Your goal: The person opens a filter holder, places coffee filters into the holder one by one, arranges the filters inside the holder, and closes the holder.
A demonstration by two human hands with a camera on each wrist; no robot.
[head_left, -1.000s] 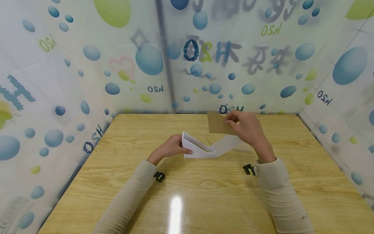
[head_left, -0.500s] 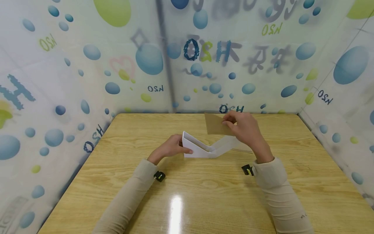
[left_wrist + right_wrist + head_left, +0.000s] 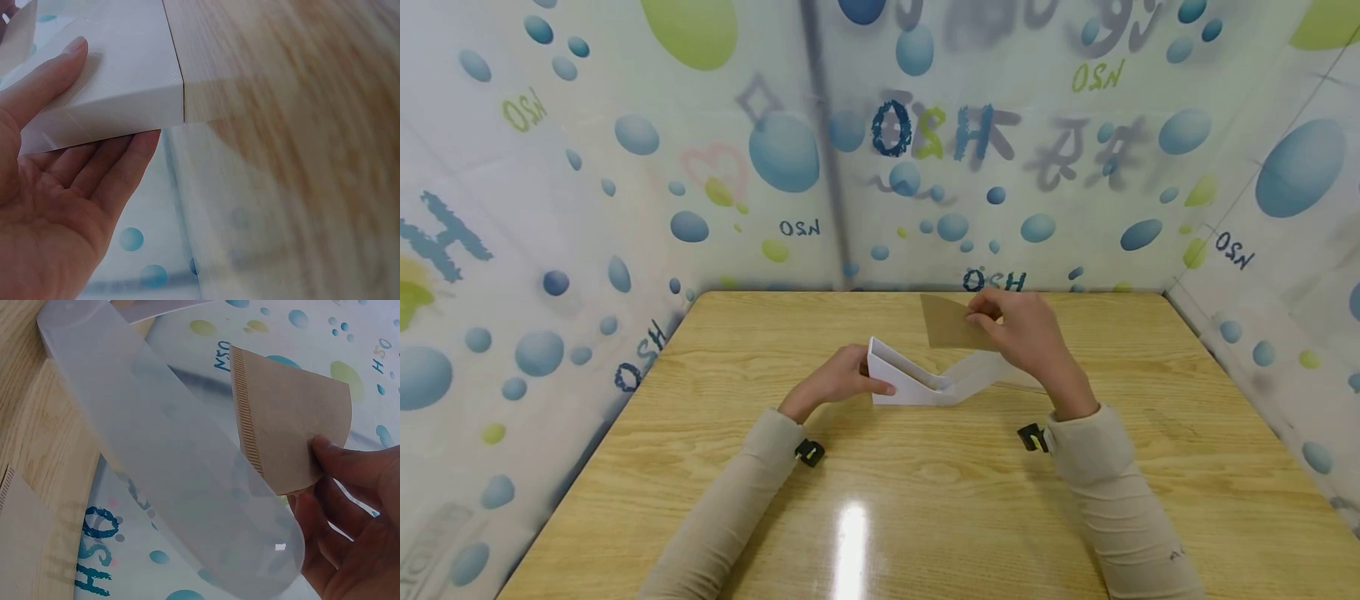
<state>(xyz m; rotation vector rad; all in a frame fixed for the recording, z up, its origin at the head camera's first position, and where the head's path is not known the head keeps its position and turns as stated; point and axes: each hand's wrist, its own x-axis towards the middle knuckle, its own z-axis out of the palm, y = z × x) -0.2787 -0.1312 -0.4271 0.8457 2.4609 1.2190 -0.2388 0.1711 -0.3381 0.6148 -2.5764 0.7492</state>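
Observation:
A white holder box (image 3: 917, 390) with a slot-like open top stands on the table, its translucent lid (image 3: 979, 375) swung out to the right. My left hand (image 3: 838, 379) grips the box's left end; in the left wrist view the thumb lies on one broad face and the fingers behind. Between thumb and fingers my right hand (image 3: 1030, 332) pinches a brown paper coffee filter (image 3: 946, 323), raised behind the lid. Its crimped edge shows in the right wrist view, where the lid (image 3: 169, 450) overlaps the filter's lower corner. The box's inside is mostly hidden.
More brown filter paper (image 3: 22, 515) with a crimped edge lies flat on the wooden table (image 3: 925, 475), partly behind the lid in the head view. Close behind the table's far edge hangs a patterned curtain wall (image 3: 880, 208), with further walls at both sides.
My right hand has shifted a little to the left and slightly lower with the coffee filter, closer to the box. The left hand and the box have stayed put.

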